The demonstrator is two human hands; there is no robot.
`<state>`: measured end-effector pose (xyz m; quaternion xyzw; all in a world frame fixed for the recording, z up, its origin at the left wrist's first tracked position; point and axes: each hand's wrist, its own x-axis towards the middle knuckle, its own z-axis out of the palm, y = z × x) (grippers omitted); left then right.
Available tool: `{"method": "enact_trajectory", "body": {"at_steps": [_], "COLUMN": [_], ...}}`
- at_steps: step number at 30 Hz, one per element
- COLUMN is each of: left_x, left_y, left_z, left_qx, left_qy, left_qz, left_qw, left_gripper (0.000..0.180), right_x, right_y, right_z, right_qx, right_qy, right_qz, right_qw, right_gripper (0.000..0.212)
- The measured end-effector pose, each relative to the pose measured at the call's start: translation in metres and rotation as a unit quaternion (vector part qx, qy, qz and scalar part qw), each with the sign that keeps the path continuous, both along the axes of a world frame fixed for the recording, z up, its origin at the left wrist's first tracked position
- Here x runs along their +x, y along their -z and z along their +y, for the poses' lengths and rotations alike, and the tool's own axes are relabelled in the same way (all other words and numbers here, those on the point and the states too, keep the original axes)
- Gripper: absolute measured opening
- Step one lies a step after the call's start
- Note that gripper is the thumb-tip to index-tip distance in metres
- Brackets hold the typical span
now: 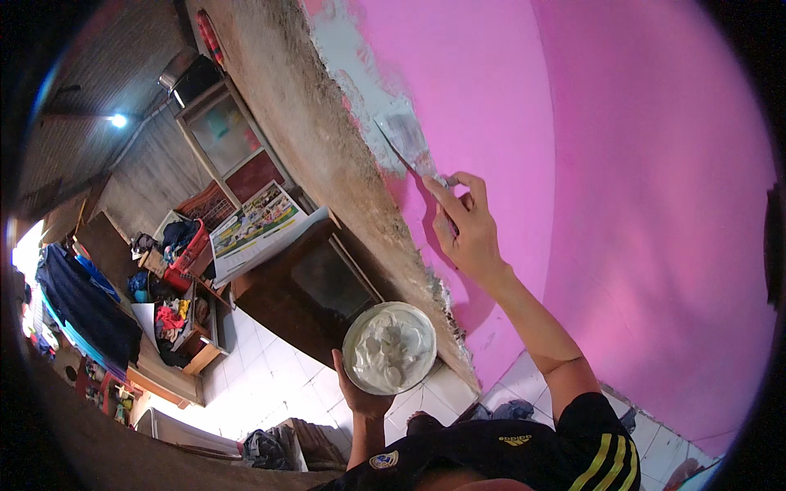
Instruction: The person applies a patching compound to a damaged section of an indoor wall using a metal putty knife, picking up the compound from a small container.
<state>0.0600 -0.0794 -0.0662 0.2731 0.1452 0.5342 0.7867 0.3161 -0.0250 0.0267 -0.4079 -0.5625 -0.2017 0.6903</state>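
Where bowl [347,352] holds paste [388,347], whitish, creamy, lumpy

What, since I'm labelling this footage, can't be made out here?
All in the head view:
Flat metal putty knife: most of its handle, hidden by the bare right hand.
Bare left hand: its fingers except the thumb, hidden beneath the round pale bowl of off-white paste.
Brown-framed glass cabinet: its contents, blurred behind the panes.
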Motion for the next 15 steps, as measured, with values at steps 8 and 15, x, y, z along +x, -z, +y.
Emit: {"method": "enact_trajectory", "body": {"at_steps": [8, 15], "left_x": [0.005, 0.009], "left_y": [-0.002, -0.003], "left_z": [0.002, 0.002], "left_qx": [0.015, 0.005], "left_qy": [-0.002, 0.013], "left_qz": [0.021, -0.001], "left_qw": [1.000, 1.000], "left_gripper": [0.065, 0.064], "right_x": [-0.014, -0.004], "right_y": [0.076, 0.069], "right_z": [0.002, -0.020], "right_qx": [-0.062, -0.016], "right_qy": [-0.013, -0.020], "right_qz": [-0.016, 0.002], "right_qw": [0.998, 1.000], "right_gripper": [0.046, 0.046]}}
